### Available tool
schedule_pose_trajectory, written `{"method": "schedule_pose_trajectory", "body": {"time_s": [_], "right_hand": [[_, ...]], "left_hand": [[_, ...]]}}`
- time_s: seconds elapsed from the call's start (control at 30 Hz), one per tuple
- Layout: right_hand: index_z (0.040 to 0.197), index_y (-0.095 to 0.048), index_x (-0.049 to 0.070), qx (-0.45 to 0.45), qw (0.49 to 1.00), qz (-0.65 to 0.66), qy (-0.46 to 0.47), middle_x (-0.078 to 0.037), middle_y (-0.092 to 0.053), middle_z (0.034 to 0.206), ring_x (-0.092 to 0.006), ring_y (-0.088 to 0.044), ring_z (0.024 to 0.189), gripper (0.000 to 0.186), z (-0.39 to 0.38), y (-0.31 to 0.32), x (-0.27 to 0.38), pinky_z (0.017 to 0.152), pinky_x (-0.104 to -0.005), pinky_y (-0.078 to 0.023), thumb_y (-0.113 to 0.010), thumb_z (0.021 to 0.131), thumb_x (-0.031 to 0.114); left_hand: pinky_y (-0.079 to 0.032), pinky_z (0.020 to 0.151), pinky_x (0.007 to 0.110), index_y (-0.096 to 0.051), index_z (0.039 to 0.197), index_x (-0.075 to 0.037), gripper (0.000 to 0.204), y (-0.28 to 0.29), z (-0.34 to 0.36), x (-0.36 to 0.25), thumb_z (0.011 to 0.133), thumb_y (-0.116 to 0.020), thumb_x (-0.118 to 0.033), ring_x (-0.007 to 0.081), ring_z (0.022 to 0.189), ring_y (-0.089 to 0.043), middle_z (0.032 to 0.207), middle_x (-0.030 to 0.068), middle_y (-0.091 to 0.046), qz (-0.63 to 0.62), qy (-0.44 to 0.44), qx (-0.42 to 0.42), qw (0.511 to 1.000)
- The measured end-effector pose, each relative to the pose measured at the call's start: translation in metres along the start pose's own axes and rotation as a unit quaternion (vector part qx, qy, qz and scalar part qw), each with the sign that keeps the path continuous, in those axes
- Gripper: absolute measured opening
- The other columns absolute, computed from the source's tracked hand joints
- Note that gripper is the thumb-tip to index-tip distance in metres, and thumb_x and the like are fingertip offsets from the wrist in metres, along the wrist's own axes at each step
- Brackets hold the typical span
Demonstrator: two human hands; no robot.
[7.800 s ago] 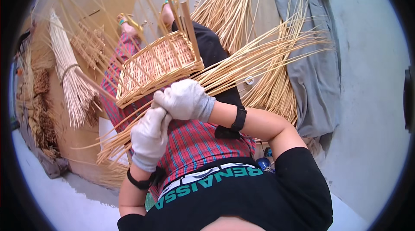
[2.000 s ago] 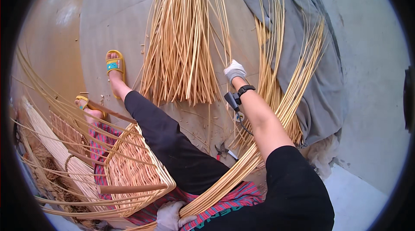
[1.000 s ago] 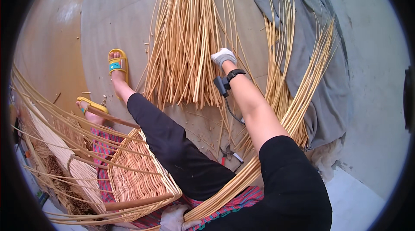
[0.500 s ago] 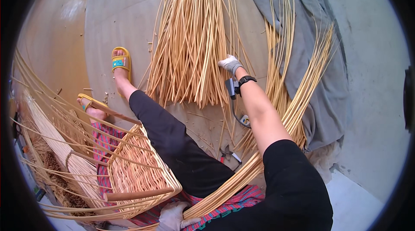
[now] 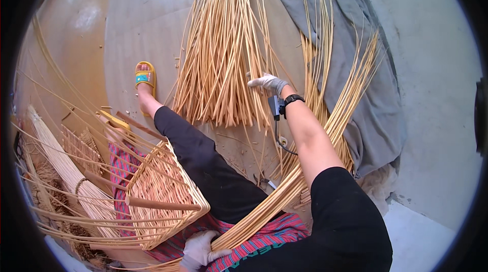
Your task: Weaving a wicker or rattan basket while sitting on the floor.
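Observation:
My left hand (image 5: 198,252), in a white glove, is closed around the lower part of a bundle of thin peeled willow rods (image 5: 277,195) that slants across my lap to the upper right. My gloved right hand (image 5: 268,83) reaches over the right edge of a large spread of rods (image 5: 223,63) on the floor. Its fingers point left and look stretched out against the rods, with none plainly gripped. A partly woven wicker basket (image 5: 165,195) lies tilted beside my left leg, with long loose rods sticking out to the left and wooden sticks (image 5: 162,204) across it.
Pruning shears (image 5: 268,182) lie on the floor right of my legs. More rods rest on a grey cloth (image 5: 376,109) at the right. A tied bundle of pale rods (image 5: 66,165) is at the far left. A striped cloth (image 5: 284,229) covers my lap.
My right hand has shifted slightly left and down over the rods, its fingers more stretched. The left hand keeps its hold on the bundle. The basket has tilted slightly, and the view has moved.

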State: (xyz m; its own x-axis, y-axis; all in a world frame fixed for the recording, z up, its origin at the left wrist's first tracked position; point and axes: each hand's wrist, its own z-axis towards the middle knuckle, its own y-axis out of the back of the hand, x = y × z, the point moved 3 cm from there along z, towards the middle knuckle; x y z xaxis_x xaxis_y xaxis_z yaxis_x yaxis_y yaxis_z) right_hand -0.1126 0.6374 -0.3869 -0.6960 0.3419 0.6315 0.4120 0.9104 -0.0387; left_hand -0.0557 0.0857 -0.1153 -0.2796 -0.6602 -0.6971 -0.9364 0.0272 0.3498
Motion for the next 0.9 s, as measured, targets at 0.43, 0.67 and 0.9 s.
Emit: {"method": "schedule_pose_trajectory", "body": {"time_s": [0.43,0.67,0.9], "right_hand": [[0.109,-0.074,0.004,-0.177,0.945,-0.25,-0.115,-0.017,-0.077,0.1,-0.0318,-0.074,0.089,0.043,0.015,0.005,-0.037,0.08,-0.0441,-0.059,-0.079,0.073,0.027],[0.127,-0.07,0.001,-0.263,0.913,-0.281,-0.134,-0.024,-0.074,0.122,-0.0397,-0.072,0.115,0.053,0.042,-0.025,-0.062,0.095,-0.0484,-0.059,-0.075,0.081,0.027],[0.129,-0.072,0.0,-0.245,0.924,-0.248,-0.154,-0.021,-0.073,0.129,-0.0385,-0.072,0.115,0.065,0.039,-0.012,-0.073,0.093,-0.0484,-0.059,-0.082,0.083,0.044]], "left_hand": [[-0.057,0.086,0.046,-0.076,0.106,-0.005,0.077,-0.003,-0.012,0.004,0.077,-0.075,-0.077,0.037,0.095,-0.072,0.098,0.0159,-0.075,0.006,-0.014,-0.033,0.999],[-0.056,0.09,0.046,-0.076,0.107,-0.004,0.078,-0.001,-0.007,0.01,0.077,-0.076,-0.076,0.0369,0.099,-0.072,0.102,0.016,-0.075,-0.01,-0.001,-0.005,1.0],[-0.056,0.091,0.046,-0.076,0.107,-0.004,0.077,-0.002,-0.003,0.008,0.077,-0.076,-0.076,0.0368,0.1,-0.072,0.103,0.0165,-0.075,-0.029,0.0,-0.002,1.0]]}}
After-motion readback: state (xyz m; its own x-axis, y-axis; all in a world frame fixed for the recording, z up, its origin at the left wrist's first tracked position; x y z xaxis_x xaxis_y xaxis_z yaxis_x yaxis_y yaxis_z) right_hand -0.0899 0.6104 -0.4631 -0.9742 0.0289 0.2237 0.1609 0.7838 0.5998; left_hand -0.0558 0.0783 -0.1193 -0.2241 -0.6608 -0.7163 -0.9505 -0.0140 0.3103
